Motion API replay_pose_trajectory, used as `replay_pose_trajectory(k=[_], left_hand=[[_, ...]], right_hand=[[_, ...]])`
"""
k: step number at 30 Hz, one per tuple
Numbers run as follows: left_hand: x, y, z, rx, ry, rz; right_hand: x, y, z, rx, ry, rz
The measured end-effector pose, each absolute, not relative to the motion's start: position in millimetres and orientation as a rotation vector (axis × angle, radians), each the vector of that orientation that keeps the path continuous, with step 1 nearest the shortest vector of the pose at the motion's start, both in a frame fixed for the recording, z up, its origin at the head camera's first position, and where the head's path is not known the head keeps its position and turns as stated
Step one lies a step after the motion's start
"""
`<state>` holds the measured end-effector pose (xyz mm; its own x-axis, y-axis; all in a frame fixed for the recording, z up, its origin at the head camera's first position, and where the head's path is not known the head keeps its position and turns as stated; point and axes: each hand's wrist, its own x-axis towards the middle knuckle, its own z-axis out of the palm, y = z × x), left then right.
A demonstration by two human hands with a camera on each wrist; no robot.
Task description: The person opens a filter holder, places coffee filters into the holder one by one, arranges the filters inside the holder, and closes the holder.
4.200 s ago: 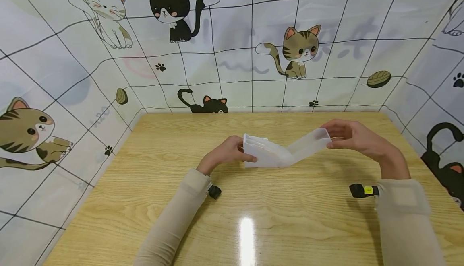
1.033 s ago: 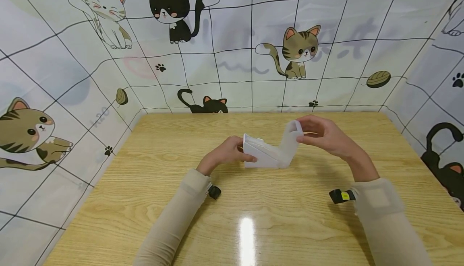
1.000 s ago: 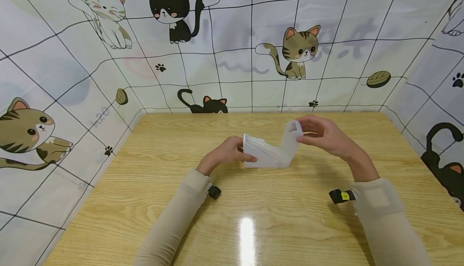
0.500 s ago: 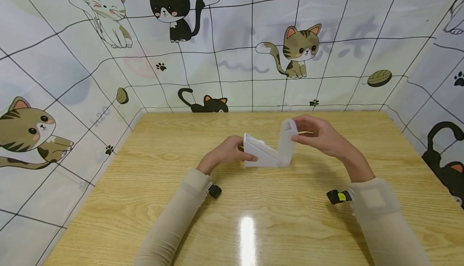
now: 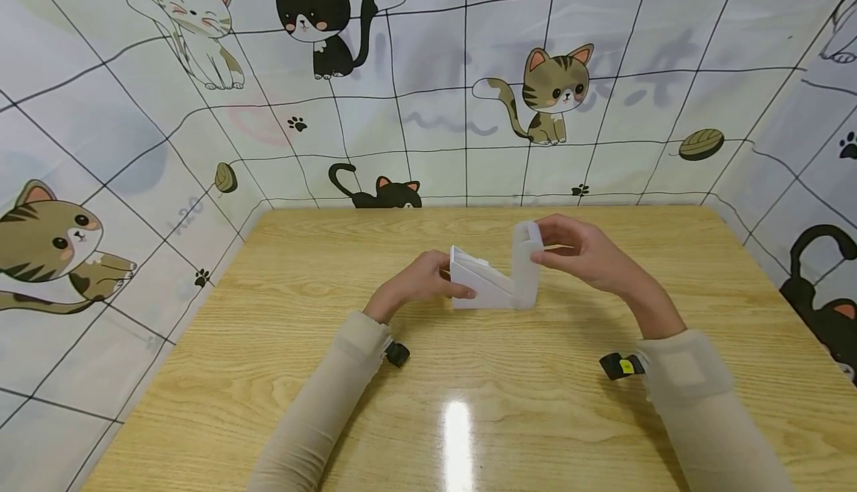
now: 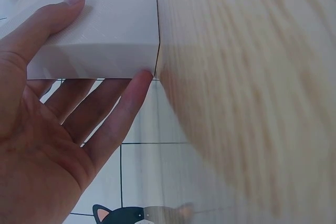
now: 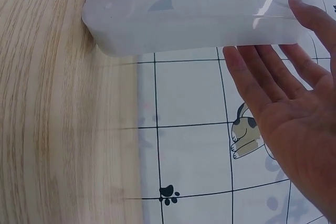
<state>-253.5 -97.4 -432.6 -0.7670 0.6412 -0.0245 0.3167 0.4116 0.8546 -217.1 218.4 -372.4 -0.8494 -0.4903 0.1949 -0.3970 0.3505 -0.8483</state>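
A white plastic box (image 5: 483, 289) with a sloping top stands on the wooden table. Its translucent lid (image 5: 527, 275) rises nearly upright at the right end. My left hand (image 5: 423, 276) grips the box's tall left end. In the left wrist view the thumb lies on one white face of the box (image 6: 110, 14) and the fingers reach along the opposite side. My right hand (image 5: 584, 255) holds the lid's upper end between thumb and fingers, as the right wrist view of the lid (image 7: 184, 22) also shows. What lies inside the box cannot be made out.
The wooden table (image 5: 375, 403) carries a bright light reflection near its front. Grid-patterned cloth with cartoon cats (image 5: 428, 127) encloses the back and both sides. A small black camera (image 5: 397, 354) sits at the left wrist, another camera (image 5: 619, 365) at the right.
The lid has swung from sloping out to the right to nearly upright. My right hand has moved left with it, still holding its end. My left hand and the box have stayed put.
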Motion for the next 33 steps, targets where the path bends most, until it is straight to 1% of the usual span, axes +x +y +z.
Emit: replay_pose_trajectory(k=[33], left_hand=[[-252.8,-96.6,-430.3,0.83,2.33,1.27]], right_hand=[[-218.1,199.6,-383.8,-0.825,2.535,-1.384]])
